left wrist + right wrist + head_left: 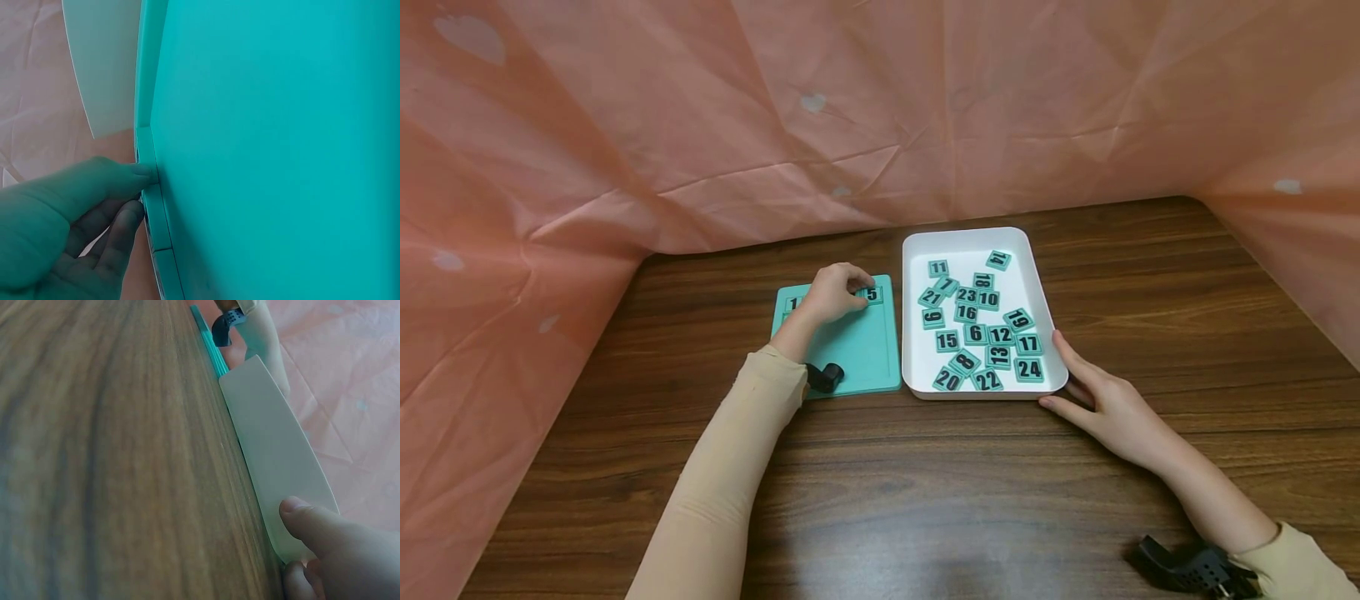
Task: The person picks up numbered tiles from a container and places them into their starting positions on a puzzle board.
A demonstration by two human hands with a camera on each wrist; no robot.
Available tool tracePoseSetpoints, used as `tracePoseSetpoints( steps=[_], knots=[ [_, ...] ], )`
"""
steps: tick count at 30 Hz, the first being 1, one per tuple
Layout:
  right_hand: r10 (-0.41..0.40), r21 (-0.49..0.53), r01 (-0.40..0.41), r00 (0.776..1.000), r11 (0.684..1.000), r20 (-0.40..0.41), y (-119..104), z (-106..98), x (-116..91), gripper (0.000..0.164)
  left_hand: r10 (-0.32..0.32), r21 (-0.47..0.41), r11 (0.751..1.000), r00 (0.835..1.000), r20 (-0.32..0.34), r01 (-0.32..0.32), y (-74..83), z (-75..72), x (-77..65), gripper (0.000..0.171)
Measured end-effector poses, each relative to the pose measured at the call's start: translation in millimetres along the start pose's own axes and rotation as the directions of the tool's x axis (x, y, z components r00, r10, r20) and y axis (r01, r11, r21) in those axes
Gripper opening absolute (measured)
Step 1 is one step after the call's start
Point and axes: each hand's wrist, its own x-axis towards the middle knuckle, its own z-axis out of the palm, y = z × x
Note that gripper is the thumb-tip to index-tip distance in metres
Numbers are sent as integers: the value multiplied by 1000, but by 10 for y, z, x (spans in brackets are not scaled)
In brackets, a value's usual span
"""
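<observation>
A turquoise board [857,350] lies flat, with number tiles along its far edge; the 1 [793,304] and the 5 [872,294] can be read. My left hand [831,296] reaches over the board and hides the tiles between them. Thumb and bent fingers pinch at the tile marked 5, as the left wrist view shows at the tile row [161,215]. To the right stands a white tray [955,247] of loose number tiles [975,334]. My right hand [1112,412] holds its near right corner, thumb on the near wall and fingers along the right side.
The brown wooden table [865,492] carries the board and tray side by side. A pink cloth [880,108] with pale hearts hangs behind and at both sides. Black wrist devices [825,377] are on both arms.
</observation>
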Motion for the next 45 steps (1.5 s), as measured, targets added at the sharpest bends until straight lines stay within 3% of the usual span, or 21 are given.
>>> tracePoseSetpoints(
  steps=[9,16,20,24,28,35,39,45],
  knots=[
    [5,14,-5,1000,1000,12,-8,4,12,84,-5,-3,1000,1000,-7,5,-9,-3,9,27],
    [8,13,-8,1000,1000,15,-10,7,17,84,-15,-43,999,1000,-26,14,33,-118,-19,32],
    [3,-2,-3,1000,1000,9,-5,-4,19,85,20,-108,994,999,-47,-25,159,-207,-35,32],
    [6,-8,-6,1000,1000,4,4,-12,15,85,63,-192,979,997,-51,-71,381,-211,-50,31],
    [8,-13,-8,1000,1000,2,12,-14,10,85,111,-239,964,993,-29,-114,667,-86,-82,28],
    [4,0,-4,1000,1000,4,19,-19,14,86,180,-204,965,982,61,-165,1060,308,-122,30],
    [4,-10,-4,1000,1000,-1,21,-17,16,85,184,-217,962,981,62,-166,1153,516,-129,28],
    [3,-11,-3,1000,1000,0,19,-15,14,85,165,-222,963,986,32,-154,1164,738,-102,25]
  ],
)
